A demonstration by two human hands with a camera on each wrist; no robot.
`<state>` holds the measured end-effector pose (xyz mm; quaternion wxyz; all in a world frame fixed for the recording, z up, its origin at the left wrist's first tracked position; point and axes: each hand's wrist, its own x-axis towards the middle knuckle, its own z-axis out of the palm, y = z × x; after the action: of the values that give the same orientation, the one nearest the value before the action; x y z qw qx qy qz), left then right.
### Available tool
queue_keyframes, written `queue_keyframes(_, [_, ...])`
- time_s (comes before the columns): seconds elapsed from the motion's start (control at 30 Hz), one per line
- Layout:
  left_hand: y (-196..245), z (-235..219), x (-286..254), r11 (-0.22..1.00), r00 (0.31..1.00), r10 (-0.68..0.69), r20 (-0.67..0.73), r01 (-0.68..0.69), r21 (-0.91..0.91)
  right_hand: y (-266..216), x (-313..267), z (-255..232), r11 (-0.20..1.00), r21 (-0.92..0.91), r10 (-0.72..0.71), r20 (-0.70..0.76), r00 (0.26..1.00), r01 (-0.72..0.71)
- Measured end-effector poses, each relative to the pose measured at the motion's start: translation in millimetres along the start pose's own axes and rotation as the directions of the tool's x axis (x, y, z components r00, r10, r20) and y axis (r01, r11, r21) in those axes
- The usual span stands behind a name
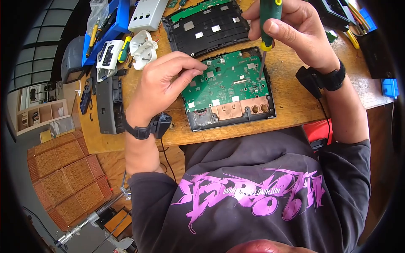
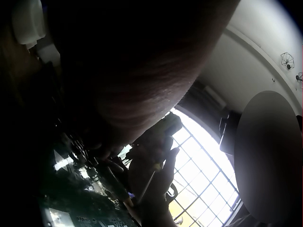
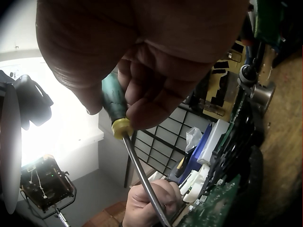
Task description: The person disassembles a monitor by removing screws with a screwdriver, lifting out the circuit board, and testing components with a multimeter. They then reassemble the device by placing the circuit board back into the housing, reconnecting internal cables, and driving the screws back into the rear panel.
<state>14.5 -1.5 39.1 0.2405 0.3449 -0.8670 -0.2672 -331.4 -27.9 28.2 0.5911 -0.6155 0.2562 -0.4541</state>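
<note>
**Screwdriver point(image 1: 266, 40) in hand at the right side of the circuit board point(image 1: 223, 89)**

My right grip point(image 1: 301, 36) pinches the screwdriver by its green handle, thumb on one side and fingers curled on the other. The shaft leans slightly as it runs down to the board's right side; I cannot tell whether the tip touches. My left grip point(image 1: 168, 80) is at the board's upper left, thumb and forefinger near each other; whether they pinch something small or just brush the surface, I cannot tell.

The screwdriver should feel light and quite rigid, its thick handle easy to turn. The slim metal shaft would likely slip more under my fingers, so the handle is the place to hold.

The board looks thin, stiff and easily hurt, with small parts all over its face; I would take it by its bare edges. It lies flat in the black housing point(image 1: 273, 98) on the wooden bench point(image 1: 295, 99), below and between my two grips, with a copper-coloured plate point(image 1: 228, 111) along the side nearest me. The housing seems sturdier, and its rim is the safer place to steady everything.
</note>
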Motion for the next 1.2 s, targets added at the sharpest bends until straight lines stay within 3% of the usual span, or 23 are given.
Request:
queue_keyframes(0.83, [-9.5, 1.9, -5.3, 0.999, 0.999, 0.023, 0.047, -0.025, 0.044, 15.2, 5.5, -7.3, 0.991, -0.004, -0.134, 0.064, 0.989, 0.135])
queue_keyframes(1.07, [-0.1, -0.8, -8.9, 0.997, 0.983, 0.075, 0.166, -0.079, 0.021, 18.0, 6.0, -11.1, 0.989, -0.006, -0.149, 0.092, 0.984, 0.151])
queue_keyframes(1.2, [8.7, -1.1, -12.4, 0.997, 0.957, 0.079, 0.279, -0.075, -0.026, 10.5, 1.6, -0.6, 0.996, -0.008, -0.088, 0.045, 0.995, 0.089])
